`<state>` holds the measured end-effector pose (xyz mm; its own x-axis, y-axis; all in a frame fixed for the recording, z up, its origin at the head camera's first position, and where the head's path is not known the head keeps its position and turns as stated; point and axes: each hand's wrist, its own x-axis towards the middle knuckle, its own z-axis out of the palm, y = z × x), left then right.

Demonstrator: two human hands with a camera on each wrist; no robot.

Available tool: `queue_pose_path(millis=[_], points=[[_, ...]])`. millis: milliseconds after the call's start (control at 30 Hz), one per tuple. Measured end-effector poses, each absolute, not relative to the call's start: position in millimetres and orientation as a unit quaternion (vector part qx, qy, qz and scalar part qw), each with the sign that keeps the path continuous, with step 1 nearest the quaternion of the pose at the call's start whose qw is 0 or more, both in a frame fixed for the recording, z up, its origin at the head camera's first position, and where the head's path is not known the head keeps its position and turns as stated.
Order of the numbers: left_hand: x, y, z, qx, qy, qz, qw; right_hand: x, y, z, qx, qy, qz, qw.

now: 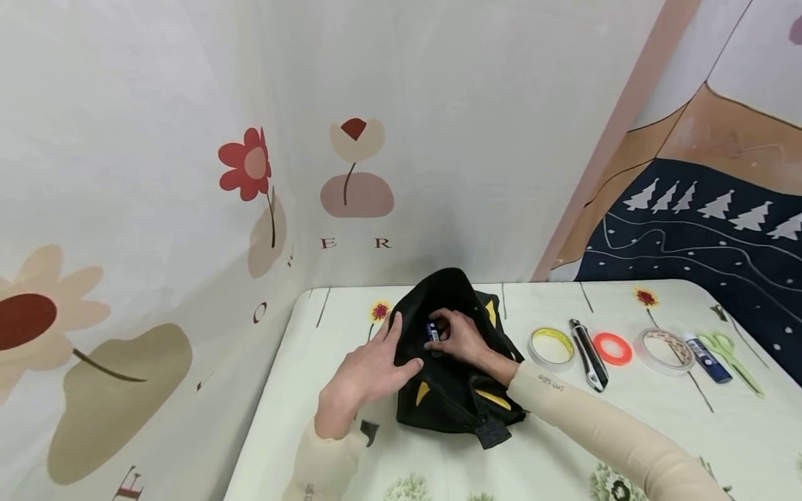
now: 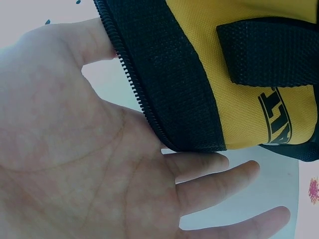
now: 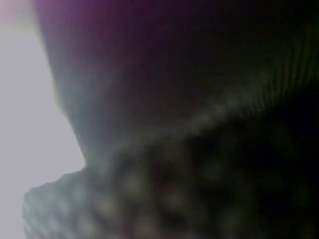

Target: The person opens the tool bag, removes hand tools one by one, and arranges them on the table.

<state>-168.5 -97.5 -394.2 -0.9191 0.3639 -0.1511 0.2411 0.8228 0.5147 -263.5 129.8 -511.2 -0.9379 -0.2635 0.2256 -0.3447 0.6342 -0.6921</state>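
Observation:
A black bag [image 1: 438, 403] with yellow patches stands unzipped on the table, its mouth facing up. My left hand [image 1: 370, 369] touches the bag's left rim, fingers straight and thumb over the opening. In the left wrist view, the palm [image 2: 89, 139] lies along the toothed zip edge [image 2: 132, 79], with straight fingers beside the yellow fabric [image 2: 234, 114]. My right hand [image 1: 462, 337] reaches into the mouth and pinches a small dark-blue tube [image 1: 433, 330] with a white label. Dark, blurred fabric [image 3: 164, 194] fills most of the right wrist view.
Right of the bag lie a clear tape roll [image 1: 551, 360], a utility knife [image 1: 589, 355], a red tape roll [image 1: 612, 348], another clear roll [image 1: 664, 369], a blue glue stick [image 1: 708, 358] and green scissors [image 1: 729, 358]. A printed curtain [image 1: 451, 209] hangs behind the table.

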Motion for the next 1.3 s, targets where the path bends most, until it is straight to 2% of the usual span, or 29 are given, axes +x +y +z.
queue_pose_path(millis=[300,800,1300], points=[[-168,-98,-393,0.159,0.945,0.257,0.126,-264,132,-506,0.134,-0.908,0.398,0.007],[-166,-96,-394,0.162,0.943,0.262,0.124,-257,139,-496,0.134,-0.909,0.394,-0.028],[-168,-94,-397,0.16,0.946,0.254,0.12,-221,148,-453,0.183,-0.866,0.462,0.057]])
